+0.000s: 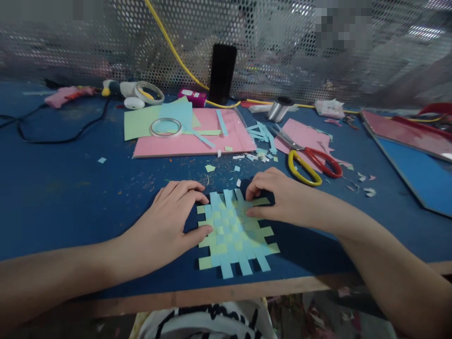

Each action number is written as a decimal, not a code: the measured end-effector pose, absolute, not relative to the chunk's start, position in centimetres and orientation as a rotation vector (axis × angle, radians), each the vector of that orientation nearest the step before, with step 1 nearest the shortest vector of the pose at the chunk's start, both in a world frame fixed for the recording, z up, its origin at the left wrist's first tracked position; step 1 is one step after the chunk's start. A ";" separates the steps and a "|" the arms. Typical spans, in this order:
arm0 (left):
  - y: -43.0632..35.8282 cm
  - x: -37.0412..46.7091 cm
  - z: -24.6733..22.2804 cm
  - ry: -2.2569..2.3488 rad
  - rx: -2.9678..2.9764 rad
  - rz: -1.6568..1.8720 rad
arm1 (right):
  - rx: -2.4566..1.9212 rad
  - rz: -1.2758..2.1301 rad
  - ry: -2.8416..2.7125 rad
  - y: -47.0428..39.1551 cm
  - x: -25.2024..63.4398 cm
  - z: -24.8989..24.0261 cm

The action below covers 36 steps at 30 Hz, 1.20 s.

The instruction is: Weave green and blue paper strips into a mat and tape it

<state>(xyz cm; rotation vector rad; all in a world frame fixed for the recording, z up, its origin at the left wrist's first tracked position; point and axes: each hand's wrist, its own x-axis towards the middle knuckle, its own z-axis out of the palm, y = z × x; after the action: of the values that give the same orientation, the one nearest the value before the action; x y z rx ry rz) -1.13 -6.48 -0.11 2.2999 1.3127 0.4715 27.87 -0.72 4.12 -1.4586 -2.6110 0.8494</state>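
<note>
A woven mat of blue and green paper strips (235, 230) lies flat on the blue table near its front edge, with strip ends sticking out on all sides. My left hand (176, 214) rests at the mat's left side, fingers spread, the thumb on its left part. At the upper right, my right hand (270, 195) touches the mat with curled fingers and thumb near the ends of the strips; its fingers are apart, and whether a strip lies between them is too small to tell.
Scissors with red and yellow handles (305, 162) lie behind my right forearm. Behind the mat are pink sheets (162, 147), a tape roll (165, 127), blue strips (263, 133) and scraps. A phone (222, 73) leans against the perforated metal screen. A blue board (416, 169) is at right.
</note>
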 end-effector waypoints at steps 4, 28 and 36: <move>-6.5 -1.1 -0.2 1.303 2.320 0.493 | -1.416 0.836 -2.625 -0.8 27.9 3.8; -6.1 -0.8 -0.1 1.336 2.233 0.509 | -1.448 0.951 -2.589 -0.5 27.7 4.2; -5.6 -0.2 0.1 1.372 2.210 0.581 | -1.556 0.936 -2.560 -0.5 27.4 4.4</move>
<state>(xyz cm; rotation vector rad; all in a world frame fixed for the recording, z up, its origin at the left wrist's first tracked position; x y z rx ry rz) -0.19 -5.60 0.11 2.2102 1.3717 0.5806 27.40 -0.46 4.43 -1.5562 -2.5599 0.9360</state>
